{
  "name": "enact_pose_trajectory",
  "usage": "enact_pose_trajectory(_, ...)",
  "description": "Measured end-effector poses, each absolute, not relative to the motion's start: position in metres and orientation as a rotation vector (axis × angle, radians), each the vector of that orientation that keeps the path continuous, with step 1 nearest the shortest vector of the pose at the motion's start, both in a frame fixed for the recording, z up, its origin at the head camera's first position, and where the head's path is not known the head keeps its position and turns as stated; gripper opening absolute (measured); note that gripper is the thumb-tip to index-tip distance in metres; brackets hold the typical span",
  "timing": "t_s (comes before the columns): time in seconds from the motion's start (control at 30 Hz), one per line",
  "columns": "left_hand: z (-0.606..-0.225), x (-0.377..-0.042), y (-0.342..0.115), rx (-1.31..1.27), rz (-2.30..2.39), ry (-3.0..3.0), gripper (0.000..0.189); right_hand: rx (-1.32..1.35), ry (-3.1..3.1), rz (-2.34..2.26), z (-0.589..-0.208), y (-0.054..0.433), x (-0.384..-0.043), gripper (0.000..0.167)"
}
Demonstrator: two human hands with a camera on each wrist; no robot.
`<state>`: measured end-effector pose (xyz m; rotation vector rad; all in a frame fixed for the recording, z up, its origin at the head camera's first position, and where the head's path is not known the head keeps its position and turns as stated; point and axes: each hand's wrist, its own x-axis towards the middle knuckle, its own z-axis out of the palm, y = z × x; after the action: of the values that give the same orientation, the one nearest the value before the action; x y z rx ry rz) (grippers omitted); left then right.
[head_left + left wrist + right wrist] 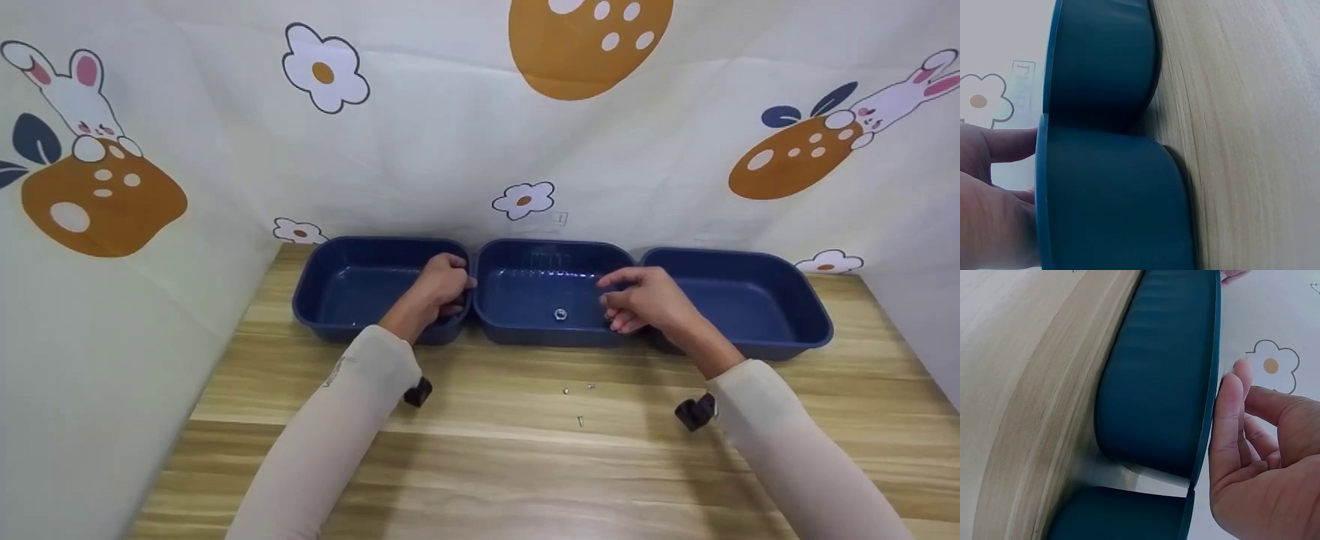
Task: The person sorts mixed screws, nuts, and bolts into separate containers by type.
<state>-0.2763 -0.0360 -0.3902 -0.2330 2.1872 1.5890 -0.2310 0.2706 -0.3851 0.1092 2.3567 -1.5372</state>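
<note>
Three dark blue bins stand side by side. My left hand reaches into the right end of the left bin; its fingertips are partly hidden, and whatever they may hold does not show. In the left wrist view, the bin wall covers part of that hand. Over the right end of the middle bin is my right hand, its fingers loosely bent and apart, with nothing visible between them. A silver hex nut lies on the middle bin's floor, left of the right hand.
A small screw and two other tiny metal pieces lie on the wooden table in front of the middle bin. The right bin stands beside my right hand. A printed curtain hangs close behind the bins.
</note>
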Motion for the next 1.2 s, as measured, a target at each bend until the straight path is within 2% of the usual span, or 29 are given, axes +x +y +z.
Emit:
enact_pose_trajectory(0.47,-0.378,-0.278,-0.044,-0.203,1.631,2.22,0.051,0.053,2.463,-1.524,-0.367,0.277,-0.236,0.03)
enact_pose_trajectory(0.73,-0.352,-0.265,-0.036,-0.026,1.514,2.53,0.054,0.046,2.582,-1.391,-0.348,0.289,-0.238,0.034)
enact_pose_trajectory(0.93,-0.321,-0.243,-0.021,0.155,1.471,2.648,0.054,0.081,2.691,-1.317,-0.333,0.312,-0.238,0.042)
enact_pose_trajectory(1.2,-0.301,-0.193,-0.003,0.385,1.515,2.535,0.049,0.235,2.746,-1.144,-0.308,0.361,-0.235,0.068)
